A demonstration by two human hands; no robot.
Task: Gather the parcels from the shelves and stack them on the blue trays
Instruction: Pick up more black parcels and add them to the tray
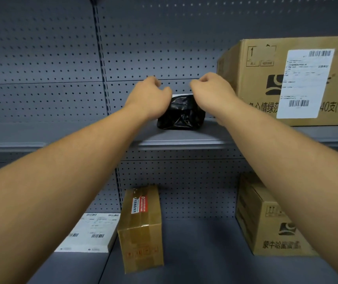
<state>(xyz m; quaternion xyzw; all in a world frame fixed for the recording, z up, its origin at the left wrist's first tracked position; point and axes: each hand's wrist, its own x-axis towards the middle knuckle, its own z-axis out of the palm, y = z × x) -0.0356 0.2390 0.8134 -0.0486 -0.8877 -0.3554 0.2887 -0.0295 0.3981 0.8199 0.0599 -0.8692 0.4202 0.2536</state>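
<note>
A small black plastic-wrapped parcel [182,113] with a white label edge at its top sits on the upper grey shelf [184,138]. My left hand [147,95] is in front of its upper left corner and covers that side. My right hand [211,89] is over its upper right corner. The fingers of both hands are loosely curled just above the parcel's top edge, and I see no grip on it. No blue tray is in view.
A large cardboard box [295,83] with a white shipping label stands right of the black parcel. On the lower shelf are a taped brown box [141,228], a flat white-labelled parcel [90,232] and another printed carton [270,222]. Perforated grey back panels sit behind.
</note>
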